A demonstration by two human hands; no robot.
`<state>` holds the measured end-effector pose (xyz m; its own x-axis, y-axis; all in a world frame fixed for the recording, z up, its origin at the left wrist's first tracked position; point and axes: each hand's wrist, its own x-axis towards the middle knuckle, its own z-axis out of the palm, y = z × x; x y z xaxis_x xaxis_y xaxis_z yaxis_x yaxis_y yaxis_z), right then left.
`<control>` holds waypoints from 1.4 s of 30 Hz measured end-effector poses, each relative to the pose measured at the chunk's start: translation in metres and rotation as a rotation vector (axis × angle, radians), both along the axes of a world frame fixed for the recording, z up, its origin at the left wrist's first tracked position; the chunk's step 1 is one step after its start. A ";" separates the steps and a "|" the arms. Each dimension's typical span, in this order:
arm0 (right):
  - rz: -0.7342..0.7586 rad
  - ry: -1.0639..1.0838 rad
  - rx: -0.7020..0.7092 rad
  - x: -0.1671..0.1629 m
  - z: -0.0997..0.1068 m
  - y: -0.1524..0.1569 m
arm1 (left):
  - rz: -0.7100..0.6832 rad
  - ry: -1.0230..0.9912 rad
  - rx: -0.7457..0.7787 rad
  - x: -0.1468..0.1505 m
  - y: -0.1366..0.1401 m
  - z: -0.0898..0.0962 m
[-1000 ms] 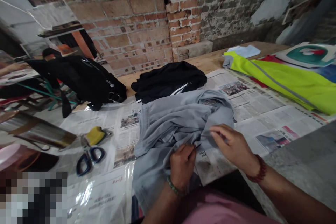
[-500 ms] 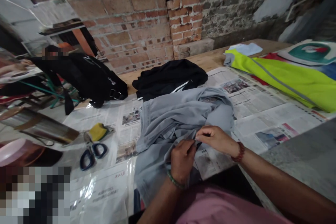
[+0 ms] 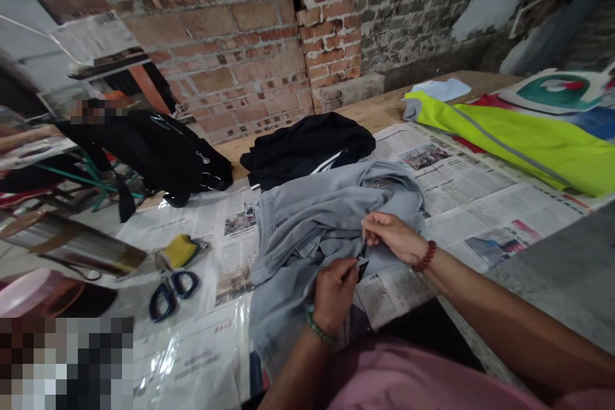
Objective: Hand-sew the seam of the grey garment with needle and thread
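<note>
A grey garment (image 3: 307,224) lies bunched on the newspaper-covered table in front of me. My left hand (image 3: 335,288), with a green bracelet at its wrist, is closed in a pinch on a fold at the near edge of this cloth. Just above and to the right, my right hand (image 3: 391,237), wearing red beads, has thumb and fingers pinched together. Something thin and pale shows below those fingertips, too small to name. The two hands are a short gap apart. Behind the grey cloth is a folded black garment (image 3: 307,144) with white stripes.
Scissors (image 3: 172,288) with blue handles and a yellow sponge-like piece (image 3: 180,250) lie to the left. Near them are a metal flask (image 3: 72,240) and a black bag (image 3: 163,154). At right, a neon-yellow garment (image 3: 509,138) lies before an iron (image 3: 552,91).
My right hand has lifted away from the left, opening a gap between the fingertips. My left hand keeps its pinch on the grey garment. The view has shifted slightly.
</note>
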<state>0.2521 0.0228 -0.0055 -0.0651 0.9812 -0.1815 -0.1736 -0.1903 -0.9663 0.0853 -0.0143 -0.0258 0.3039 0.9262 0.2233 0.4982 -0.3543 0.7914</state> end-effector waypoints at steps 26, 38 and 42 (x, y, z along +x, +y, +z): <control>-0.066 0.124 0.236 0.048 0.098 0.112 | 0.069 -0.141 -0.121 0.001 0.002 0.009; -0.211 -0.047 0.398 0.058 0.155 0.137 | 0.054 -0.105 -0.102 0.001 0.002 0.009; -0.231 -0.075 0.420 0.059 0.163 0.141 | 0.050 -0.110 -0.093 0.000 0.002 0.009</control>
